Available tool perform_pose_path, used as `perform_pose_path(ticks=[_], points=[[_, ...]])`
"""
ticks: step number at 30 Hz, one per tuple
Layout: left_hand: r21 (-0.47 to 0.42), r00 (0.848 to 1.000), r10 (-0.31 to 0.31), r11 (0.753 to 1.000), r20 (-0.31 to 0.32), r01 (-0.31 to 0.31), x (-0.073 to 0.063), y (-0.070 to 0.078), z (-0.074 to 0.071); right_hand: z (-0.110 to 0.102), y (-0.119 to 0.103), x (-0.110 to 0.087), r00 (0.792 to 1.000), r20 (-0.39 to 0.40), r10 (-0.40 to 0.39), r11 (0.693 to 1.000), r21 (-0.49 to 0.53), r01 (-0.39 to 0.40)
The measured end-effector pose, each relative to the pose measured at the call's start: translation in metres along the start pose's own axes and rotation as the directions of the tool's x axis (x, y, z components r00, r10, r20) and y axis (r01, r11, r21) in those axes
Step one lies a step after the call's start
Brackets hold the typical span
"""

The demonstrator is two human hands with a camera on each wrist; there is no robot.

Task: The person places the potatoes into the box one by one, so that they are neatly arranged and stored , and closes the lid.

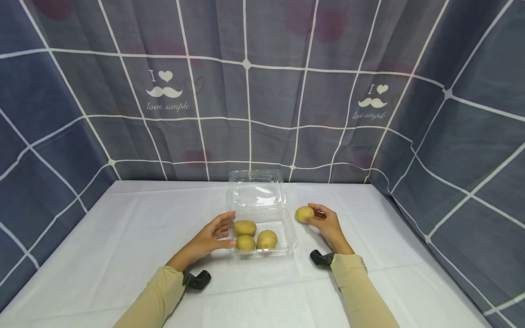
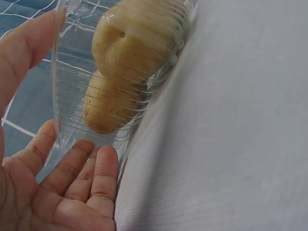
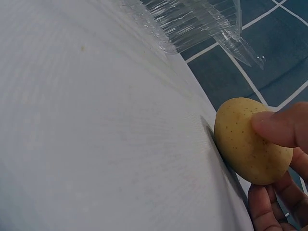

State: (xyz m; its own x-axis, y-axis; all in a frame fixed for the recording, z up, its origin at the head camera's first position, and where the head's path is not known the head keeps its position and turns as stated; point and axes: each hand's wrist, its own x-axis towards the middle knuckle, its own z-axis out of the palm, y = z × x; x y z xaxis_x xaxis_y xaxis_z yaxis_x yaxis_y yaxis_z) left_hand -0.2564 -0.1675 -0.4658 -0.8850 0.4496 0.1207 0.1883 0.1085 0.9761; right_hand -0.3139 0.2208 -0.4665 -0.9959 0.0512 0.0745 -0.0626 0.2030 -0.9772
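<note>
A clear plastic clamshell box (image 1: 287,228) stands on the white table with its lid (image 1: 257,189) raised at the back. In it lie three potatoes: one at the back left (image 1: 244,228), one at the front left (image 1: 245,243) and one at the front right (image 1: 267,239). My left hand (image 1: 209,237) touches the box's left side, thumb and fingers spread and fairly straight; the left wrist view shows the potatoes through the ribbed wall (image 2: 72,96). To the right of the box, my right hand (image 1: 328,225) pinches another potato (image 3: 248,139) between thumb and fingers, close to the tabletop.
A white cloth (image 1: 164,205) covers the table. A dark checked curtain (image 1: 270,100) hangs along the back, with curtain sides at left and right. Each wrist wears a black camera band, such as the left one (image 1: 198,279).
</note>
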Motion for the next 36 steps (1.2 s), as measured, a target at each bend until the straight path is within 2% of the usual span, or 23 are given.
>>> perform_pose_path(ticks=[10, 14, 24, 36], points=[[-0.002, 1.000, 0.004, 1.000, 0.009, -0.004, 0.000, 0.000, 0.000, 0.001, 0.003, -0.001, 0.999, -0.039, -0.026, 0.998, -0.054, 0.024], [-0.001, 1.000, 0.008, 1.000, 0.010, -0.008, -0.001, 0.000, 0.000, 0.001, 0.003, 0.000, 0.998, -0.047, -0.031, 1.000, -0.003, 0.031], [-0.008, 1.000, 0.005, 1.000, 0.007, -0.005, 0.000, 0.000, 0.000, 0.001, -0.002, -0.002, 1.000, -0.006, -0.022, 0.990, 0.138, 0.023], [-0.015, 1.000, 0.010, 1.000, 0.005, -0.010, 0.000, 0.000, 0.000, 0.006, -0.007, -0.003, 0.996, -0.012, -0.092, 0.967, 0.239, 0.092]])
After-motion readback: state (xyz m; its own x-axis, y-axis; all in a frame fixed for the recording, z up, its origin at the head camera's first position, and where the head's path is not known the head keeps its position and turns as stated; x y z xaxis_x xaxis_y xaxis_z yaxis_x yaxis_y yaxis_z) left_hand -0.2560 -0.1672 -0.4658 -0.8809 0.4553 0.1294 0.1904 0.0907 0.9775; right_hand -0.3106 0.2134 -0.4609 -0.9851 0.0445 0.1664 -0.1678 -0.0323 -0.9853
